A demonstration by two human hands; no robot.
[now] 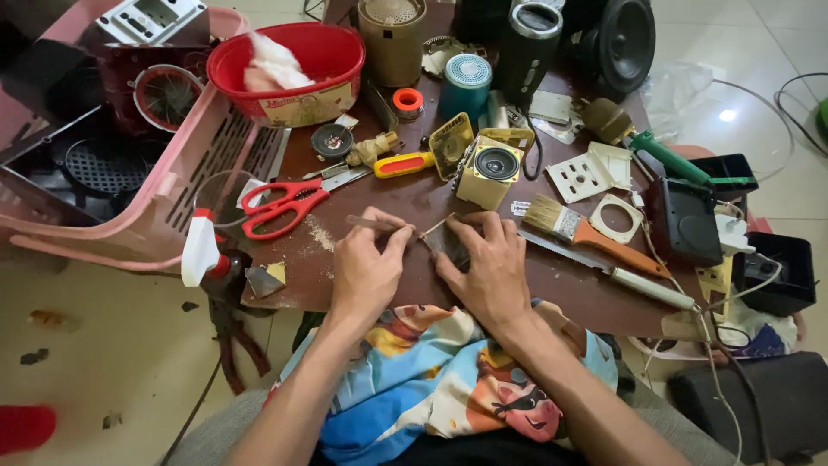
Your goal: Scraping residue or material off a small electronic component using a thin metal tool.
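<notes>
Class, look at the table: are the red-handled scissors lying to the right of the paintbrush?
No, the red-handled scissors lie left of both hands, while the paintbrush lies to their right.

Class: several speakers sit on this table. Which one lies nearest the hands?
The small yellow box speaker, just beyond the right hand; the teal and black ones stand farther back.
</notes>
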